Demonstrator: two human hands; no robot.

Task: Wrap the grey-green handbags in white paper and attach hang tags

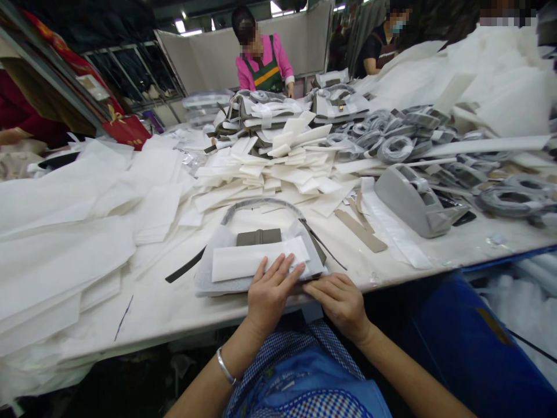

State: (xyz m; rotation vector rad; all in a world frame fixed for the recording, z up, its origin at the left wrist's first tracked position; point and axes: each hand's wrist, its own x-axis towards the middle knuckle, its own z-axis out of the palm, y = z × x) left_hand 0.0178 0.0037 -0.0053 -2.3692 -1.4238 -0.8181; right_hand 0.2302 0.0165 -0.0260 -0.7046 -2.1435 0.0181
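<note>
Blue checked apron [304,386] sits nearest, just below the handbag [256,238], w/ a silver bangle [224,366] on the L wrist. Bag lies flat on the white-topped table [152,310], base toward the person, film-wrapped handle [261,201] arched away; its long axis runs side to side, approx. parallel to the table edge.

L hand [272,287] is nearer the bag's middle – palm down, fingers extended and slightly apart, tips resting on the white foam strip [241,262] laid lengthwise across the bag's front. R hand [337,296] is at the bag's lower R corner, fingers bunched, thumb close to index; can't tell if they pinch the edge or smth. small there.

Key relation, I'd judge: that corner lies just L of the R fingertips, w/ the R hand the nearer one, while the strip sits directly under the L fingertips.

Dark strap end [185,266] pokes out L of the bag; a taupe strip [361,231] lies to its R. Beyond the bag – a heap of foam pieces [265,180].
</note>
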